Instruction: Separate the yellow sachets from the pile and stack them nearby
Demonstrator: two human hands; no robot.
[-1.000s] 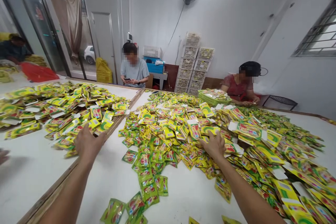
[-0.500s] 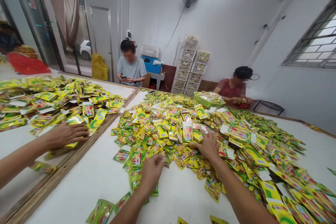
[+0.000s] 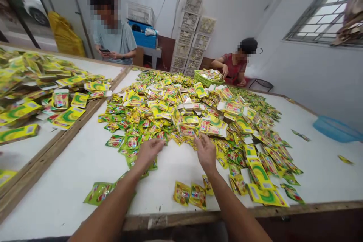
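Observation:
My left hand (image 3: 149,153) hovers over the white table beside green sachets (image 3: 132,142). Its thumb and fingers are drawn together; whatever may be between them is too small to make out. At the near edge of the heap is my right hand (image 3: 206,153), its fingers slightly apart, just below a yellow carton (image 3: 213,125). No item shows in its grasp. Flat yellow cartons (image 3: 159,109) lie over a broad heap of small sachets. Two yellow-orange sachets (image 3: 190,194) rest between my forearms.
A wooden strip (image 3: 56,151) divides off another carton pile (image 3: 19,75) on the left. A green basket (image 3: 208,79) stands behind the heap, near a person in red (image 3: 234,66). Another person (image 3: 115,39) holds a phone. At right sits a blue basin (image 3: 337,128).
My view has turned right and down. My right hand has drawn back from the cartons toward me. Another person's hand at the left pile has left view, and the blue basin has come in.

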